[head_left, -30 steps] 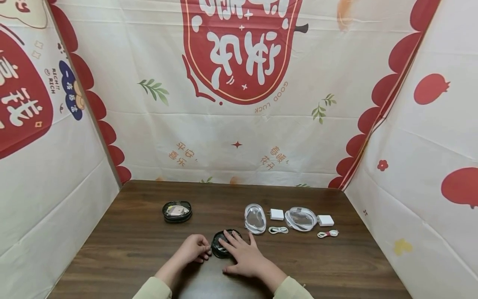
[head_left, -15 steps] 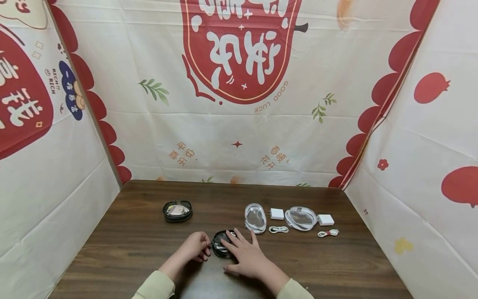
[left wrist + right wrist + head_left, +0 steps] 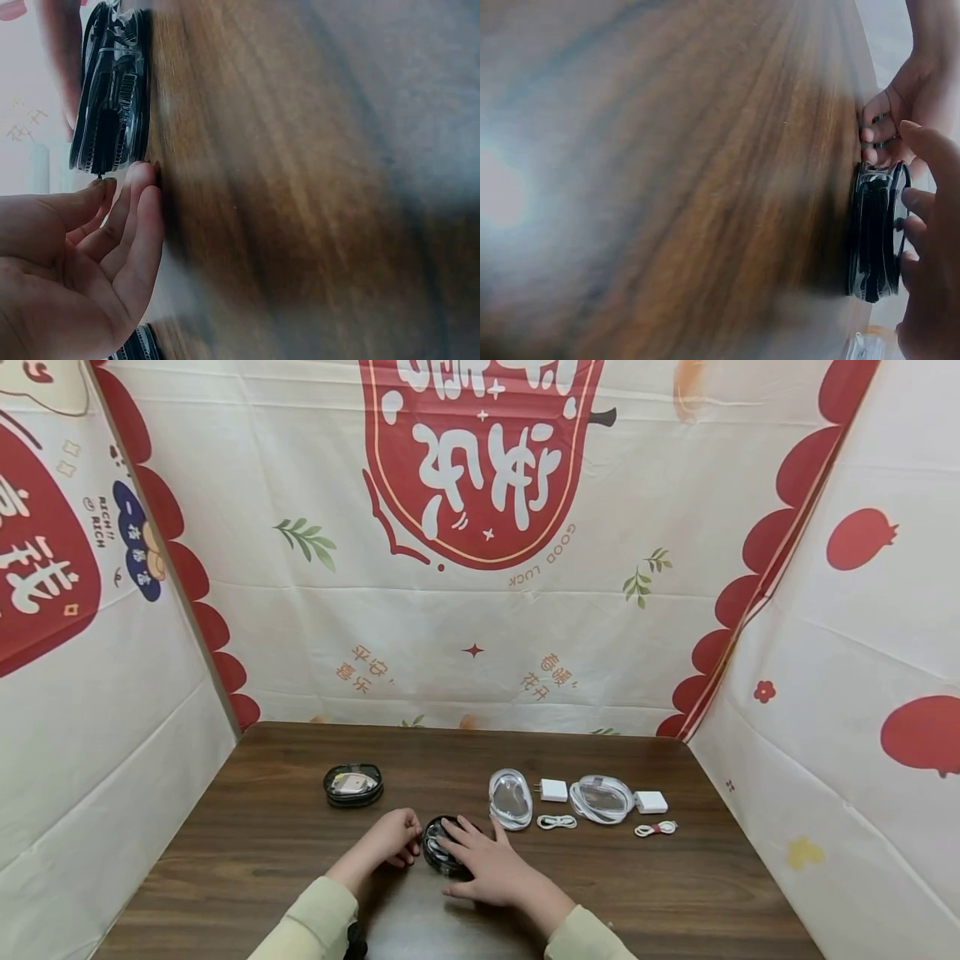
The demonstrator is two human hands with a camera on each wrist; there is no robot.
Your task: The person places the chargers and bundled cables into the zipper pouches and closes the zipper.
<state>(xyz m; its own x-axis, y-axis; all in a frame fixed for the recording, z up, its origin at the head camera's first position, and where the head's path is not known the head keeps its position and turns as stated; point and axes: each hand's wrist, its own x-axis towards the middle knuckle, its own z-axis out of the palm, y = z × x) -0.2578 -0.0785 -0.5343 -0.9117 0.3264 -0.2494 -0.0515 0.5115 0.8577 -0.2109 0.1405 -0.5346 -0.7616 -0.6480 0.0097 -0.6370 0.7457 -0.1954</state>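
A small clear oval zip pouch (image 3: 434,846) with black edging lies on the table between the hands, with dark coiled contents showing through. My left hand (image 3: 393,837) is at its left end, where thumb and forefinger pinch the small zipper pull (image 3: 100,178) in the left wrist view. The right hand (image 3: 491,866) rests on top of the pouch with its fingers spread, hiding its right part. In the right wrist view, those fingertips touch the upper face of the pouch (image 3: 876,232), which stays flat on the wood.
Another black-edged pouch (image 3: 353,786) with a pale item inside lies at the back left. To the right are two white-edged clear pouches (image 3: 511,800), two white charger plugs (image 3: 553,790) and two bundled white cables (image 3: 557,822). Printed cloth walls border the brown table (image 3: 637,893).
My left hand has moved slightly forward at the pouch's left end, and more of the left sleeve shows. The right hand stays on the pouch almost unmoved.
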